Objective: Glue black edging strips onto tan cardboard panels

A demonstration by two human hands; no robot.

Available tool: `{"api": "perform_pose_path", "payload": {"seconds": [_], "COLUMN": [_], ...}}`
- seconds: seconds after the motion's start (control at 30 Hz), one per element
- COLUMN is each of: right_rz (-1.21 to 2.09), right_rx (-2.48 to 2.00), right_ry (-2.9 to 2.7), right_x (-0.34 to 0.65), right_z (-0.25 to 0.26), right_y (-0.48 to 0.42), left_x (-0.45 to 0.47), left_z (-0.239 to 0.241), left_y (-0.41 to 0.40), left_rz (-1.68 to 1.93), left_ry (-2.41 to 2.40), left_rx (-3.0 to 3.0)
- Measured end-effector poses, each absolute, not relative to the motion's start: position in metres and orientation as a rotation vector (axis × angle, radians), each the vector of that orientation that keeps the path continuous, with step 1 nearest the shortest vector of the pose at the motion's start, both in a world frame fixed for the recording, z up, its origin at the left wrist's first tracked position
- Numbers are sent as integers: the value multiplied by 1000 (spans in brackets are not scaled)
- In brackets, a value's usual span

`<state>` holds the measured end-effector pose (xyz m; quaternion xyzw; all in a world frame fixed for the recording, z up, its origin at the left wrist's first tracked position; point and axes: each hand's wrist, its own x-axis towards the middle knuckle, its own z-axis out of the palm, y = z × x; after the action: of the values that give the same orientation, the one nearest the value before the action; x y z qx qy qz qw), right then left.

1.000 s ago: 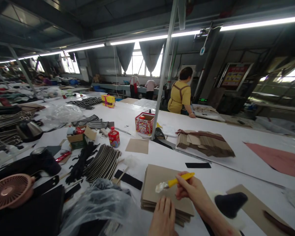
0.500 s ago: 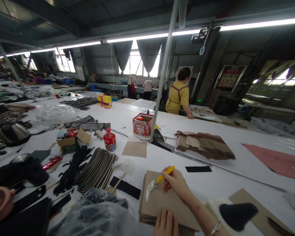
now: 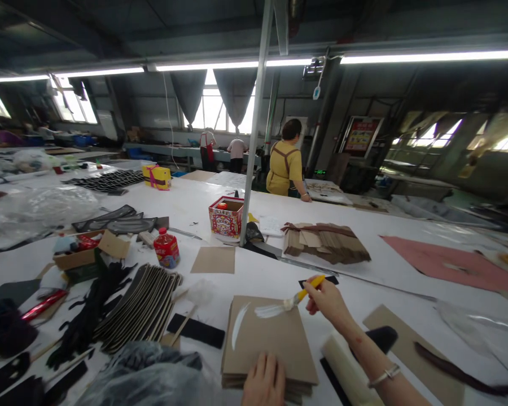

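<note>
My right hand grips the yellow handle of a paintbrush. Its bristles touch the top sheet of a stack of brown cardboard sheets, near the far right corner. Two white wet streaks show on that sheet, one along its left side and one leading to the bristles. With fingers stretched out, my left hand lies flat on the near edge of the stack. A black strip lies left of the stack, with a thin stick across it. Another black strip is partly hidden behind my right hand.
A metal post rises from the table beyond the stack, beside a red patterned box. A red bottle and a row of curved dark pieces stand left. Cut brown pieces lie right. A person in yellow stands across the table.
My right hand has swept the paintbrush rightward across the top sheet, leaving a second white streak. My left hand stays on the near edge. The view has turned slightly right.
</note>
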<state>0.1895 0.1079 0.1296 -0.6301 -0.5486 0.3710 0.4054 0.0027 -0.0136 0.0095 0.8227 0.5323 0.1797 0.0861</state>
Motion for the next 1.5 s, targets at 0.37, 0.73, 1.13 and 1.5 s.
{"api": "perform_pose_path", "payload": {"seconds": [0.37,0.73,1.13,1.5], "right_rz": [861,1072,528,1230], "right_rx": [-1458,-1533,-1807,-1638], "right_ry": [-1983,-1297,-1594,-1310], "right_x": [187,251,263,176], "right_z": [154,169,166,130], "right_y": [5,-78,-131,-185], "left_x": [-5,-17,-51,-28], "left_z": [66,88,164,136], "left_y": [-6,-1,-21,-152], "left_rz": [251,94,1314,1329], "left_ry": [1622,1412,1557,1196], "left_rx": [2424,2623,1972,263]}}
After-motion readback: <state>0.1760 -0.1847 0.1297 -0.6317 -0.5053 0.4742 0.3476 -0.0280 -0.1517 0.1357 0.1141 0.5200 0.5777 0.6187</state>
